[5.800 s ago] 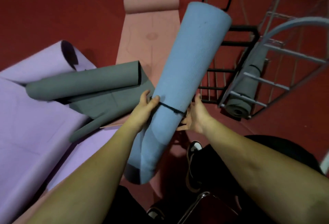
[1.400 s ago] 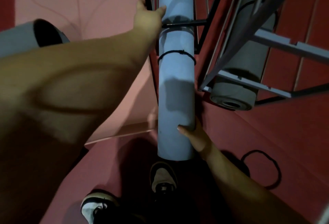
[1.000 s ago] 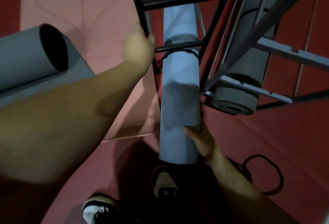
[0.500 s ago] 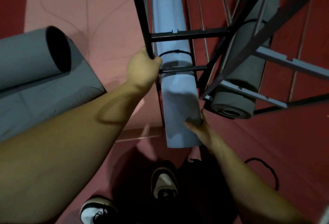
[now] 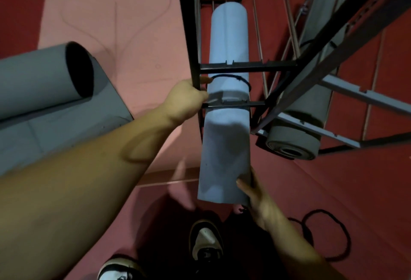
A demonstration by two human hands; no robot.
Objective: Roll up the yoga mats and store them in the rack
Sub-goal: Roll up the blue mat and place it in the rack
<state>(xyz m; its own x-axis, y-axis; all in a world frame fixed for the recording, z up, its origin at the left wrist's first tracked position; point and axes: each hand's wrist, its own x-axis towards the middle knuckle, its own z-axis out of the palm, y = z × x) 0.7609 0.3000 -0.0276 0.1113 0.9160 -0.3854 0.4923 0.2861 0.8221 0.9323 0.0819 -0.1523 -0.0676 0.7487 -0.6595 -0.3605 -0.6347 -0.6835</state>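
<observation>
A rolled blue yoga mat (image 5: 226,150), tied with a black band, lies partly inside the black metal rack (image 5: 244,67), its near end sticking out toward me. My left hand (image 5: 185,101) grips the rack's left upright post next to the mat. My right hand (image 5: 255,195) holds the mat's near end from the right side, thumb on top. A rolled grey mat (image 5: 304,121) rests in the pale rack section to the right.
A loosely rolled grey mat (image 5: 44,79) lies at the left on a spread pink mat (image 5: 124,26). A black band loop (image 5: 327,235) lies on the red floor at the right. My shoes (image 5: 205,242) stand below the blue mat.
The blue mat has slid further into the rack. My left hand went from the mat's top to the rack's post. My right hand stays at the mat's near end.
</observation>
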